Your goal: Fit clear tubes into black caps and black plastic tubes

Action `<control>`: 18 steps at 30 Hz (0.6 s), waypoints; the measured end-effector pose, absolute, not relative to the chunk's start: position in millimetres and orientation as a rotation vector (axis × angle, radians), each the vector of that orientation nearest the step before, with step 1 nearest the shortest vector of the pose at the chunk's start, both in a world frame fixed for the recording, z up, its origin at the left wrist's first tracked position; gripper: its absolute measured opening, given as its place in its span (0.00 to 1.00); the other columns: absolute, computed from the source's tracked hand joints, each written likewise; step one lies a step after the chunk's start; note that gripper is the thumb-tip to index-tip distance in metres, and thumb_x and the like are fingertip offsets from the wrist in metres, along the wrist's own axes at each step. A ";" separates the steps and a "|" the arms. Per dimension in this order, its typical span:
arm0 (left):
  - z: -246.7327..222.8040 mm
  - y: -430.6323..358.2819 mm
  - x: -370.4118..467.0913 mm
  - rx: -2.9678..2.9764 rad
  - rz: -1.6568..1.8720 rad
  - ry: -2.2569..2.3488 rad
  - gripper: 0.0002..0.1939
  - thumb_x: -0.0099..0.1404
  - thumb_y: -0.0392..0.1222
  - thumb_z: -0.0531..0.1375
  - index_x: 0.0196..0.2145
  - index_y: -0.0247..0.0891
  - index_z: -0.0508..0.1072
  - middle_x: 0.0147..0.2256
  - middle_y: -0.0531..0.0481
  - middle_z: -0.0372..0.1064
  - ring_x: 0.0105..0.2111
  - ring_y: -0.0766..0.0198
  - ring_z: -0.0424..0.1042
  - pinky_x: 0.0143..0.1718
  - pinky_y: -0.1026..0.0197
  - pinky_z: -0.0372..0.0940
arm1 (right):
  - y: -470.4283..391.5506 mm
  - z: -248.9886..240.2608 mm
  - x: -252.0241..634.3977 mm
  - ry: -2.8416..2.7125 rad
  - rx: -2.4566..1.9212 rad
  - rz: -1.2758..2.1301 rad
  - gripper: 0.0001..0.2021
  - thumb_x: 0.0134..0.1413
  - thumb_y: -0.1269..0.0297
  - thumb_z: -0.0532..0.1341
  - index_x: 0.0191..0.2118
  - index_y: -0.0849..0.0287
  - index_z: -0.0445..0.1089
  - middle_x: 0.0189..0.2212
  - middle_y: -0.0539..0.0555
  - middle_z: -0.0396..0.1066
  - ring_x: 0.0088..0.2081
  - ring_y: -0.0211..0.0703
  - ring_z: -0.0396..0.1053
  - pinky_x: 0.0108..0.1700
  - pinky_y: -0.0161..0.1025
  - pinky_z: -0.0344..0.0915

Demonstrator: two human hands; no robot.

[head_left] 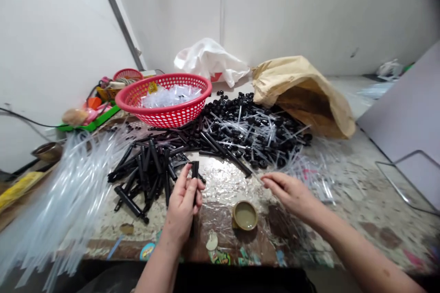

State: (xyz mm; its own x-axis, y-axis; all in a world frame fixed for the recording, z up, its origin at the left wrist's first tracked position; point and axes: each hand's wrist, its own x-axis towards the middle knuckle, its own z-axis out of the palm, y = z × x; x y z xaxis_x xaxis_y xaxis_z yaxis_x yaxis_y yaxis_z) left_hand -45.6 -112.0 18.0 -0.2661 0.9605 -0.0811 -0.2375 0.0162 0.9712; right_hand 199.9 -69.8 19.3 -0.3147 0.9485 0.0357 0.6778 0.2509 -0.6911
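My left hand (pixel 185 197) is wrapped round a black tube (pixel 195 170), held upright near the front of the table. My right hand (pixel 280 187), fingers pinched, holds a thin clear tube (pixel 255 174) whose tip points up and left toward the pile. Between the hands, a little nearer to me, stands a small round bowl (pixel 245 215) with liquid in it. Several black tubes (pixel 147 165) are heaped left of my left hand. Behind my right hand spreads a pile of black caps and clear thin tubes (pixel 254 128).
A red basket (pixel 165 116) of clear plastic pieces stands behind the black tubes. Long clear tubes (pixel 68 183) cover the left side. An open brown paper bag (pixel 305 91) and a white plastic bag (pixel 209 62) lie at the back. A bent metal rod (pixel 395 183) is at the right.
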 end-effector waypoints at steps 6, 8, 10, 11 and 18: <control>-14.1 -121.2 -46.6 0.642 1.313 1.152 0.28 0.57 0.47 0.61 0.54 0.41 0.62 0.28 0.53 0.63 0.17 0.77 0.55 0.13 0.75 0.47 | -49.9 -11.5 228.8 -2.215 -1.570 0.571 0.14 0.58 0.63 0.51 0.39 0.61 0.72 0.35 0.57 0.70 0.38 0.44 0.68 0.42 0.41 0.63; -17.5 -121.0 -44.0 0.619 1.298 1.135 0.27 0.58 0.47 0.61 0.54 0.41 0.62 0.27 0.54 0.63 0.17 0.78 0.54 0.13 0.76 0.46 | -46.9 -13.8 214.3 -2.270 -1.536 0.498 0.14 0.59 0.64 0.50 0.40 0.61 0.71 0.35 0.57 0.69 0.38 0.42 0.67 0.42 0.39 0.63; -18.3 -120.5 -44.1 0.601 1.302 1.119 0.27 0.58 0.46 0.62 0.54 0.41 0.62 0.26 0.55 0.62 0.16 0.78 0.53 0.12 0.76 0.45 | -43.1 -14.2 200.0 -2.301 -1.593 0.424 0.12 0.58 0.64 0.52 0.40 0.61 0.71 0.36 0.57 0.68 0.39 0.43 0.66 0.42 0.39 0.62; -18.4 -120.3 -45.0 0.592 1.305 1.110 0.27 0.58 0.46 0.61 0.54 0.41 0.62 0.26 0.55 0.62 0.16 0.78 0.53 0.12 0.76 0.45 | -41.1 -14.2 195.2 -2.315 -1.633 0.405 0.11 0.57 0.64 0.53 0.39 0.62 0.71 0.36 0.57 0.67 0.39 0.44 0.66 0.42 0.39 0.61; -22.3 -120.6 -48.7 0.585 1.296 1.092 0.26 0.58 0.46 0.62 0.53 0.39 0.63 0.25 0.55 0.62 0.15 0.78 0.53 0.12 0.77 0.45 | -39.5 -16.1 221.8 -2.186 -1.654 0.504 0.09 0.56 0.65 0.53 0.38 0.61 0.68 0.34 0.55 0.69 0.37 0.42 0.66 0.40 0.37 0.61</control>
